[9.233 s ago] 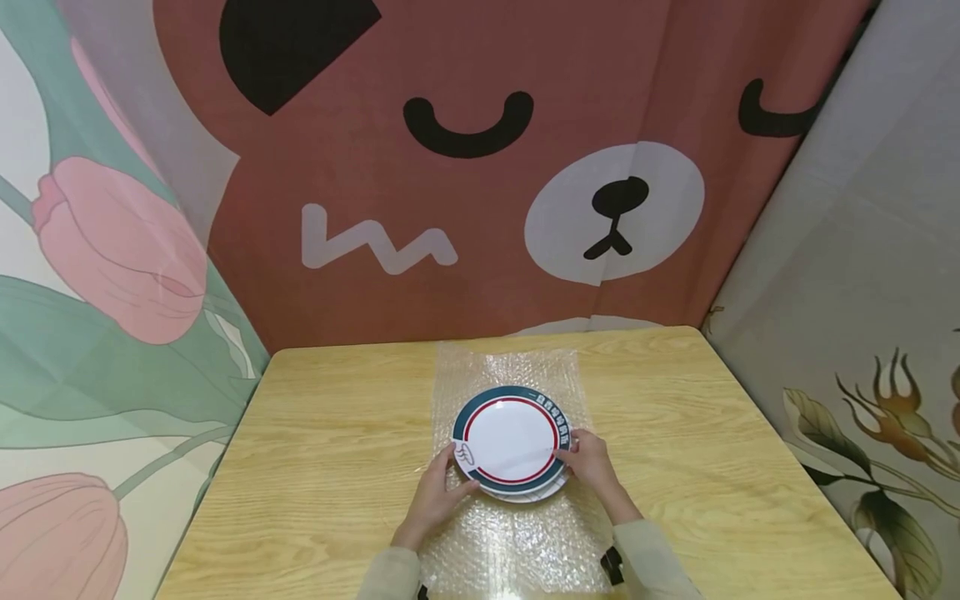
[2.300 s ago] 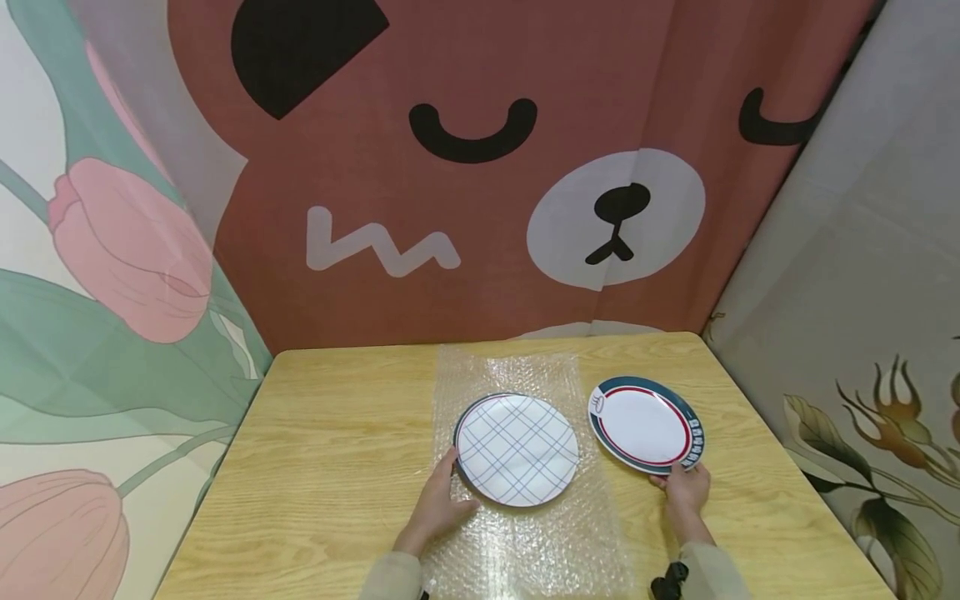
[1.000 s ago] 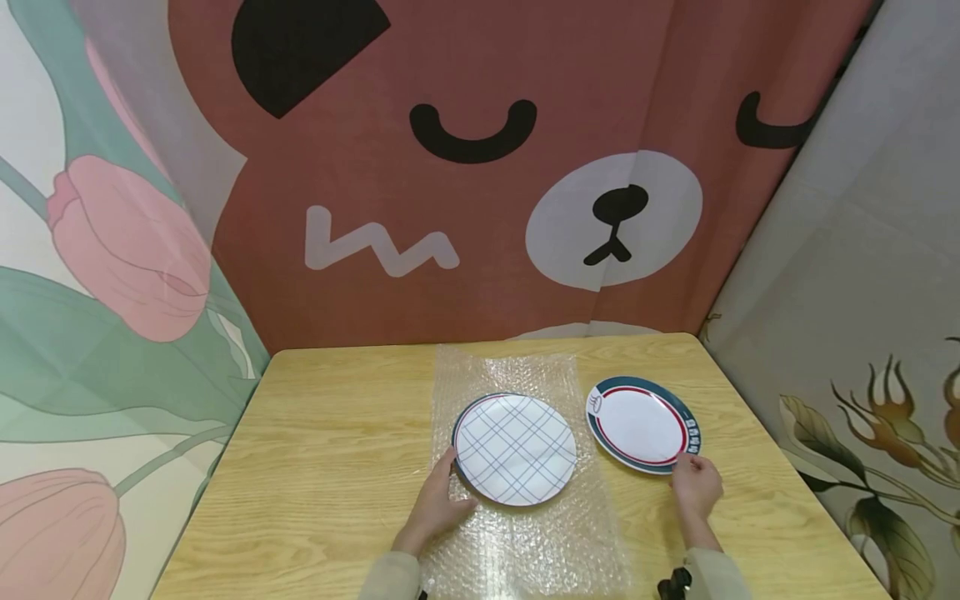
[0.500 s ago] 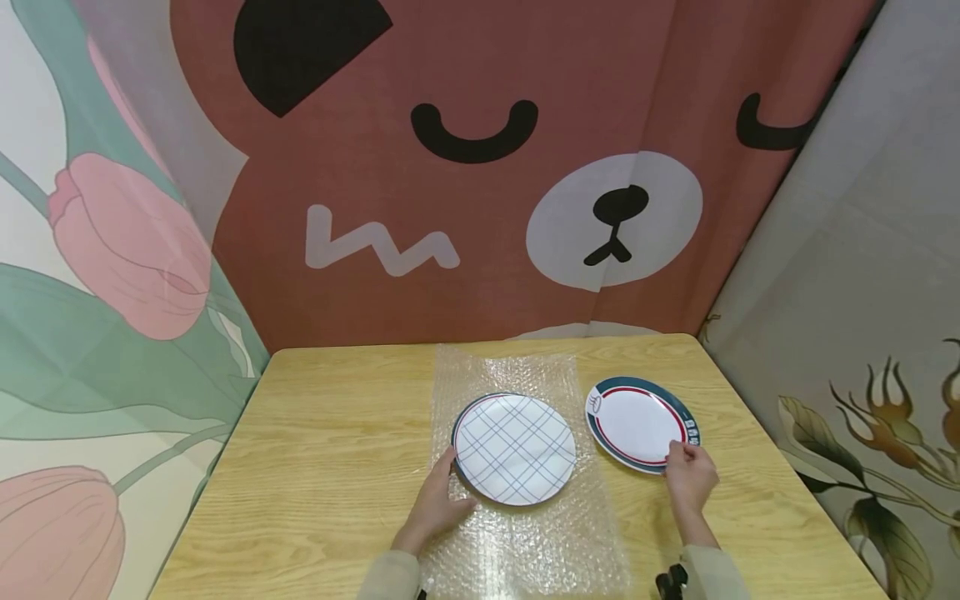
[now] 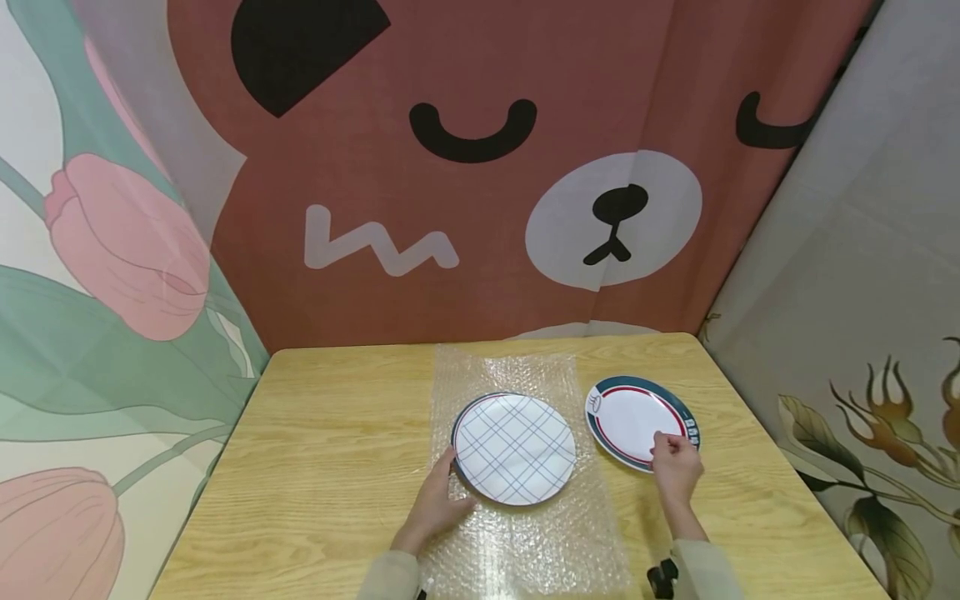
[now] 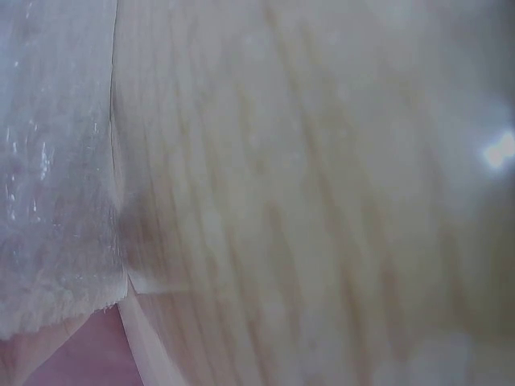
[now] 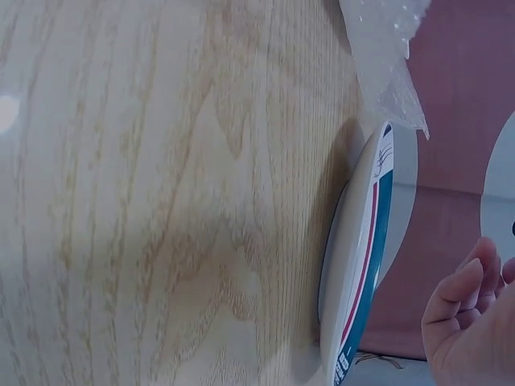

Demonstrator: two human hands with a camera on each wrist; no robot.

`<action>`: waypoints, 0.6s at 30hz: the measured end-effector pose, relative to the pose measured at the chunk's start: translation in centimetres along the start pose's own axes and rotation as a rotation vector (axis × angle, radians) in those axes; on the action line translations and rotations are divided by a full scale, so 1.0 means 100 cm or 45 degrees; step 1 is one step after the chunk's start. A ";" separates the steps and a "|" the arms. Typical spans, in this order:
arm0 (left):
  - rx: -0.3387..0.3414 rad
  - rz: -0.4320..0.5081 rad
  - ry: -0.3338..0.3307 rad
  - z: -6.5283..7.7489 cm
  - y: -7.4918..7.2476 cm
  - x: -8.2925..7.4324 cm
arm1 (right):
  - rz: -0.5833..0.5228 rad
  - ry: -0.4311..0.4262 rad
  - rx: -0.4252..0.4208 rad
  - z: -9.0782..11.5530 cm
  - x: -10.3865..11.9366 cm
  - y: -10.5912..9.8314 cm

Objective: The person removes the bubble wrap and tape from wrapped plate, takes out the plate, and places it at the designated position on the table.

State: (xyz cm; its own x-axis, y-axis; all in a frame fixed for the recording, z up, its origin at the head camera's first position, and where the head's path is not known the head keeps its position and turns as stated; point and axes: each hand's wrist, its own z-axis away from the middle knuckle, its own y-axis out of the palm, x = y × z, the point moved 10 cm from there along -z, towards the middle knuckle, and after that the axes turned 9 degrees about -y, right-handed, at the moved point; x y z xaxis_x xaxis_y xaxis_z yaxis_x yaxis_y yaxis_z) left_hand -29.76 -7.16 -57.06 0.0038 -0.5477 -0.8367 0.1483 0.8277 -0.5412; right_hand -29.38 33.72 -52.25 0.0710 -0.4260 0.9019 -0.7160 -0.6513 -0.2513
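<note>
A white plate with a blue checked pattern [image 5: 515,450] lies on a bubble wrap sheet [image 5: 525,550]. A dark blue rim peeks out beneath its left edge. My left hand [image 5: 435,502] touches that left side, fingers extended at the rim and thumb apart. To the right, a white plate with a blue rim and red ring [image 5: 633,421] stands on the bare wood. Just above its near right rim is my right hand [image 5: 677,468], fingers loosely curled and holding nothing. The right wrist view shows this hand apart from the plate. In the left wrist view the left hand is hidden.
The wooden table [image 5: 322,467] reaches back to a brown bear-print curtain [image 5: 465,200]. Flower-print fabric hangs on the left [image 5: 120,250] and right [image 5: 862,292]. In the right wrist view, a corner of the bubble wrap [image 7: 394,72] sticks up near the plate.
The blue-rimmed plate has gone from the top of the stack to the table at the right. My right hand has let go of it and moved left over its rim. My left hand stays put.
</note>
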 end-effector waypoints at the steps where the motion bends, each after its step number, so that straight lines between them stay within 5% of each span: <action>1: 0.001 0.001 0.000 0.000 0.000 0.000 | -0.008 -0.011 0.005 0.001 0.003 0.000; 4: -0.004 0.004 0.023 0.000 0.000 -0.001 | -0.023 -0.015 -0.010 -0.001 -0.008 0.004; 8: -0.001 0.010 0.034 0.000 0.000 -0.001 | 0.064 -0.033 -0.054 -0.015 -0.067 0.016; 11: 0.003 0.016 0.039 0.000 0.000 -0.001 | 0.140 -0.057 -0.076 -0.020 -0.091 0.022; 18: 0.002 0.003 0.009 -0.001 0.001 0.001 | 0.126 -0.047 -0.073 -0.020 -0.093 0.024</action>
State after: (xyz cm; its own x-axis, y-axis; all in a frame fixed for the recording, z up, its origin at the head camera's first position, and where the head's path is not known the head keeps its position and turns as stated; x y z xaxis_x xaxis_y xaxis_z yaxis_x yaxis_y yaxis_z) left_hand -29.81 -7.14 -57.21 -0.0029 -0.5452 -0.8383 0.1502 0.8286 -0.5394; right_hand -33.14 37.36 -60.58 0.0227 -0.5104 0.8596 -0.7595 -0.5680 -0.3171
